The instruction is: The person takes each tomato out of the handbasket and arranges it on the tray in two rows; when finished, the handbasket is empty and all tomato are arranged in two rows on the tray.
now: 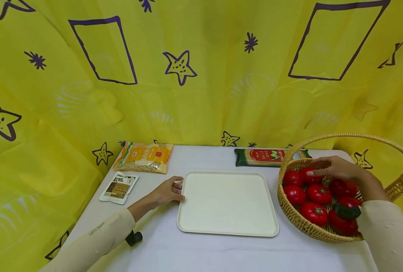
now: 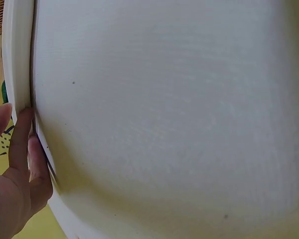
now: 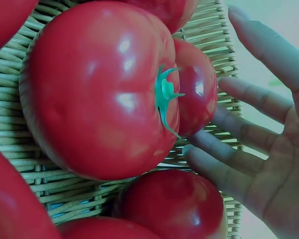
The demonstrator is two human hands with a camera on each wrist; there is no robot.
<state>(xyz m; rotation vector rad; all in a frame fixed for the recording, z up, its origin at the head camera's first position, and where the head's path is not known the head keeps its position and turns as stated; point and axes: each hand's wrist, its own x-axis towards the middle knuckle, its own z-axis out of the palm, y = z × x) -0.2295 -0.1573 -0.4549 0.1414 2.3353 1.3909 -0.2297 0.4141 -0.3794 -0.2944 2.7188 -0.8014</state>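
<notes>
A cream tray (image 1: pixel 227 204) lies flat in the middle of the table. At its left edge my left hand (image 1: pixel 169 192) pinches the rim between thumb and fingers; the left wrist view shows the fingers (image 2: pixel 21 144) against that edge. My right hand (image 1: pixel 339 168) reaches over the far part of a wicker basket (image 1: pixel 298 221) at the right. Its fingers are spread and fairly straight beside a red tomato (image 3: pixel 192 89), holding nothing. Whether the fingertips touch that tomato, I cannot tell. A larger tomato (image 3: pixel 99 89) with a green stem sits close by.
Several more tomatoes and a dark green vegetable (image 1: pixel 347 211) lie in the basket, under its tall arched handle (image 1: pixel 351 135). Behind the tray is a green and red packet (image 1: pixel 262 156). An orange bag (image 1: pixel 147 156) and a white pouch (image 1: pixel 119 187) lie at the left.
</notes>
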